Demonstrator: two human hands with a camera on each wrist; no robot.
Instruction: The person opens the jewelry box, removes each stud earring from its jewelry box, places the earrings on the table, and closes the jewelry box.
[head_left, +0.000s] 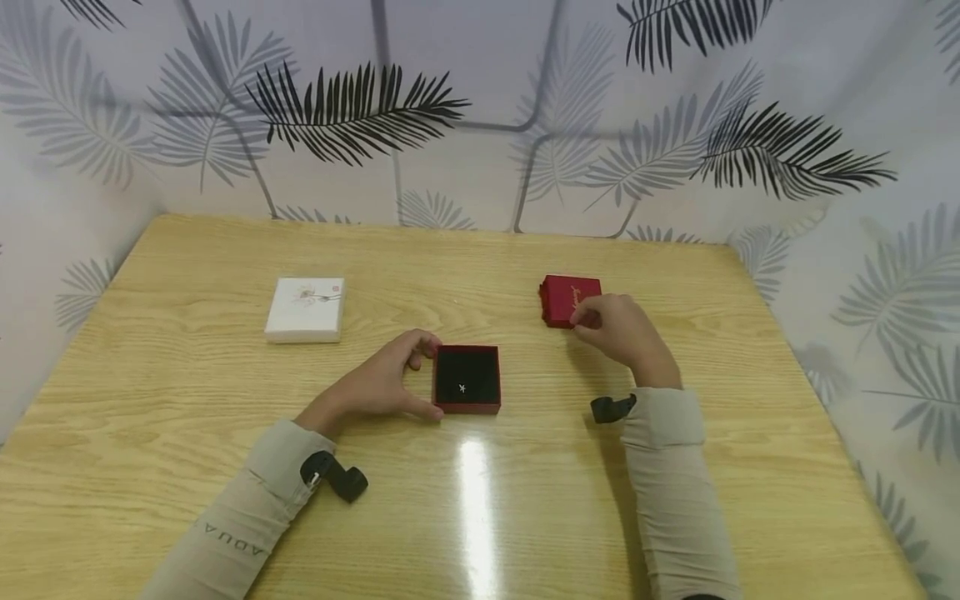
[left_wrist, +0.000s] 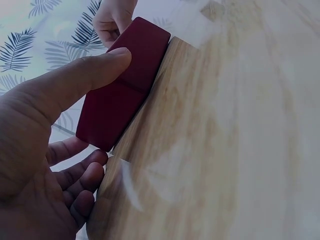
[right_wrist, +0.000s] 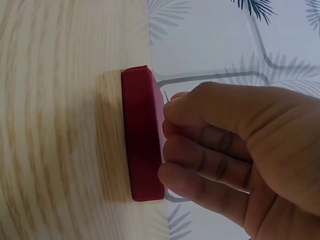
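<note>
My left hand [head_left: 382, 379] holds the left side of an open red box [head_left: 468, 408], thumb at its near corner and fingers at its far corner. In the left wrist view the thumb lies across the red box [left_wrist: 117, 95]. A small silver star-like ornament [head_left: 462, 388] sits on the box's black insert [head_left: 472, 367]. My right hand [head_left: 618, 329] is over the near right corner of a red lid [head_left: 566, 296] with gold lettering. In the right wrist view thumb and index finger meet, and a thin pin-like piece [right_wrist: 166, 96] shows at their tips beside the red lid [right_wrist: 142, 135].
A white box [head_left: 306, 310] with a flower print stands at the left on the wooden table [head_left: 187, 358]. Behind the table hangs a leaf-patterned cloth [head_left: 465, 183]. Each sleeve carries a black wrist device, the right one at its cuff [head_left: 611, 409].
</note>
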